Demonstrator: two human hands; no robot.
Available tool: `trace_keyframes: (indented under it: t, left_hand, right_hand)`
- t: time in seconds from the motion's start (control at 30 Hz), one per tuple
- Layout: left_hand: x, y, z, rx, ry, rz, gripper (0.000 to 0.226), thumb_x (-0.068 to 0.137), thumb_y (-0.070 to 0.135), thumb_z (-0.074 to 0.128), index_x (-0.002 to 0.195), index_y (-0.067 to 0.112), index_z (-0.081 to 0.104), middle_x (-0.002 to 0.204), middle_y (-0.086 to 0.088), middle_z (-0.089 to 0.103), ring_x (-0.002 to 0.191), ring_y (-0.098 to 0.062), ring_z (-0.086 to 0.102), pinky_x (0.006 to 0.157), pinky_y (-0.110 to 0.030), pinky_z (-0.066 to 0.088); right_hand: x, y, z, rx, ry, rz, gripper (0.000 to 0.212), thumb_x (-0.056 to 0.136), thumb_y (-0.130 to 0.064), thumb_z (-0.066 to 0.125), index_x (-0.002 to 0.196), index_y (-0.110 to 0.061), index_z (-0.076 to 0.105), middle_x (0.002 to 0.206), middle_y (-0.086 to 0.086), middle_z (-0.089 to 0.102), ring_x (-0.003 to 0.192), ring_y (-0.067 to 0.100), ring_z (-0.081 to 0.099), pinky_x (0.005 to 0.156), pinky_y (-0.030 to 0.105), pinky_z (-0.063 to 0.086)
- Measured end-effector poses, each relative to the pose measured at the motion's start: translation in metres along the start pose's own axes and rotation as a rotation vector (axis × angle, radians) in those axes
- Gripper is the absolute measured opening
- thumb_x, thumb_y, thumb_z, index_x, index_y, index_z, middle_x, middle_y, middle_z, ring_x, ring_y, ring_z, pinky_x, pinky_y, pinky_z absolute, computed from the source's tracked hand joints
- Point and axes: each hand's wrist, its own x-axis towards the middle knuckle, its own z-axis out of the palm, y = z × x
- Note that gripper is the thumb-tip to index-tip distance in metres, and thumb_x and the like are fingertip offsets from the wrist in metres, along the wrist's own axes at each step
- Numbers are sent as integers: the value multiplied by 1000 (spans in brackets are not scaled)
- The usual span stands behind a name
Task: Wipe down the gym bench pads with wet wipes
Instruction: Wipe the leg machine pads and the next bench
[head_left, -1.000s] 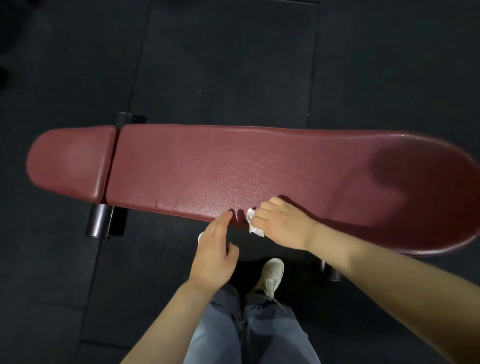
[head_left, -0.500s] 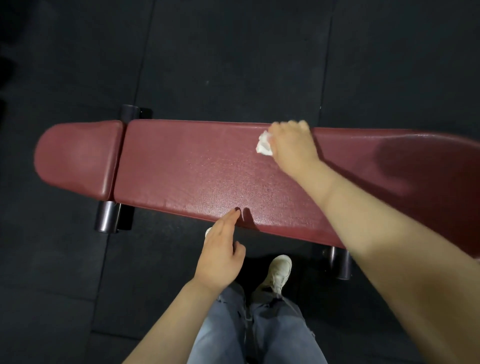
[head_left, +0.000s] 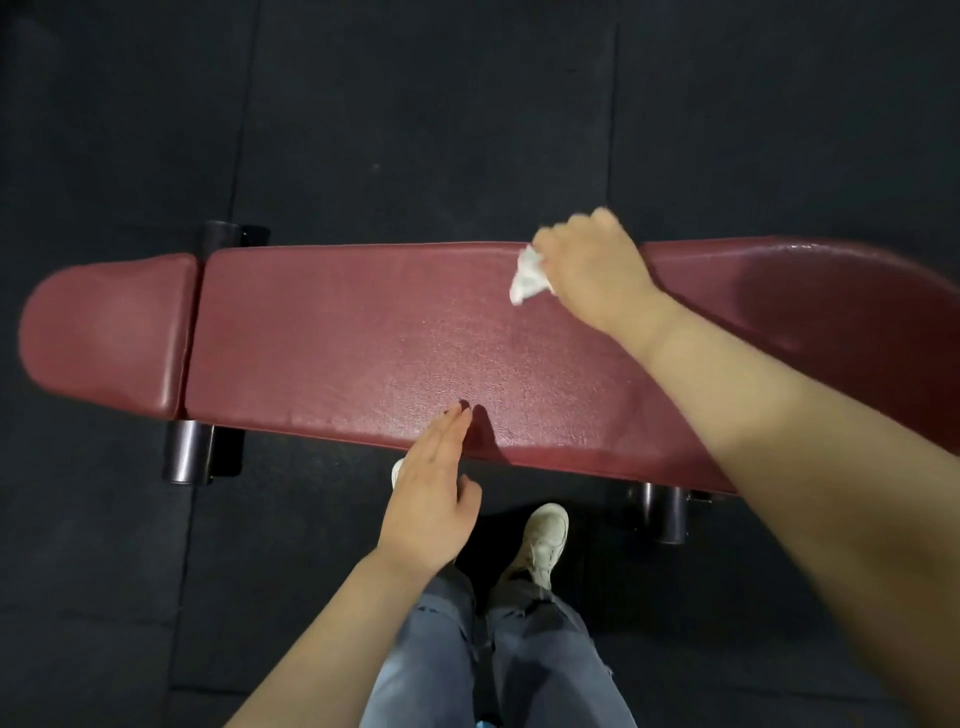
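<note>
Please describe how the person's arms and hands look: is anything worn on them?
Both forearms are bare, with no sleeves in view. The left hand and the right hand wear no gloves; no rings, watch or bracelet can be seen.

Single head-worn wide-angle view, looking steeply down from standing height; the long pad (head_left: 415, 332) runs across mid-frame, dark floor (head_left: 415, 104) beyond it, the wearer's legs (head_left: 493, 649) at the bottom edge.
</note>
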Motion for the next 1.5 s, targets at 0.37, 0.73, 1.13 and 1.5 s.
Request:
trace_keyframes:
  t: [0.37,0.73,1.13,1.5]
  left_hand:
    - [24,27,-3,26,-23,37,72,93,4,49,157,20,21,161,15,14,151,-7,10,120,-37,26]
    - [19,40,6,44,-38,31,72,94,3,49,157,21,21,162,16,15,150,-5,12,114,-39,37]
    - [28,60,24,78,-66,75,73,94,4,51,157,24,20,162,19,12,150,-2,8,112,-41,40]
    - [41,84,36,135,-60,145,71,92,3,52,156,17,26,163,9,15,151,-10,14,123,-32,20]
  right_hand:
    - [-151,-44,37,106,-73,-456,16,80,-8,52,85,-19,62,68,-5,55,64,19,50,65,31,32]
    - [-74,1,19,49,45,263,45,84,-8,56,129,-7,54,88,3,66,84,28,60,79,40,38]
    - [-76,66,-5,-103,-16,147,13,86,-18,57,94,-20,66,87,0,70,83,26,64,76,34,36]
    - [-264,-27,40,216,-6,85,21,71,-7,68,89,-16,65,73,-3,56,68,20,48,69,32,29]
